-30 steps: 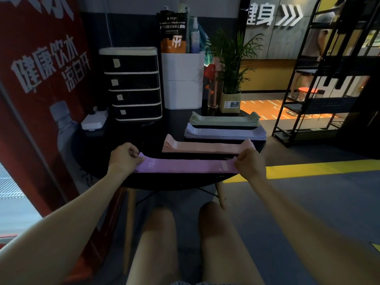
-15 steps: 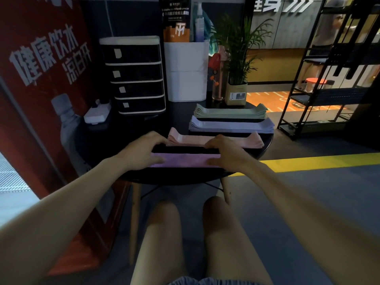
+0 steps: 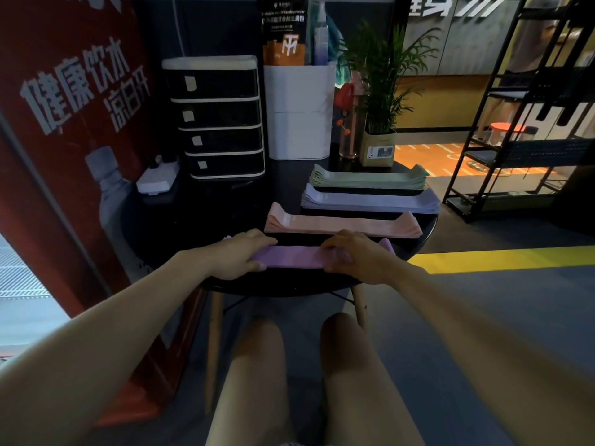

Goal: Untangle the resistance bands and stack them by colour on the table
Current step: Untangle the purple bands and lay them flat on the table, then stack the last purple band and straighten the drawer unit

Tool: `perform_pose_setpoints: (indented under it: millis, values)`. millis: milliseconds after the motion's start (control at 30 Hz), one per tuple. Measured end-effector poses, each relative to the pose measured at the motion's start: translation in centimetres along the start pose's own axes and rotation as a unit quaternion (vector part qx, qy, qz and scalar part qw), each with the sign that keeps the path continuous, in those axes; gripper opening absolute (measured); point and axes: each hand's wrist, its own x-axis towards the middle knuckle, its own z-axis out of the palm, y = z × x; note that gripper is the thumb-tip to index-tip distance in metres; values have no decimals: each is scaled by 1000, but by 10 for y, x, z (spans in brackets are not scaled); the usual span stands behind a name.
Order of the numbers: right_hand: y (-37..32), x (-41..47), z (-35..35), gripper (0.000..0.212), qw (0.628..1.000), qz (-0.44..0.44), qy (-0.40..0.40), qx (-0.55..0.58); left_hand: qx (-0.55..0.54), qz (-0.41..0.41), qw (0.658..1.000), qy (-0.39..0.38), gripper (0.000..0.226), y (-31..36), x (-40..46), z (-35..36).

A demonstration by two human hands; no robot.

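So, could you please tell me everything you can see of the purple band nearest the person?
The purple band is a flat, matte strip, fabric-like, lying lengthwise along the black table's near edge, in front of the pink stack. The left hand rests on its left part; the right hand covers its right part, fingers curled at its near edge.
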Motion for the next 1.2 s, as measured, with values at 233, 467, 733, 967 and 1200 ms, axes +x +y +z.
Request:
perform_pose_setpoints:
  millis: [233,467,733,967,1200]
  values:
    - [-6,2,-7,55,1000,-7,0,0,-65,2,998,27,59,5,-3,-4]
    - [-24,47,-37,41,989,17,105,104,-121,2,969,214,40,7,10,-32]
    - [-22,147,-55,26,966,48,166,193,-177,-51,934,306,33,-27,64,-68]
    - [-7,241,-49,26,961,87,152,212,-207,-82,931,291,31,-80,123,-89]
    - [-6,292,-61,25,958,113,102,242,-238,-124,925,267,28,-117,148,-116]
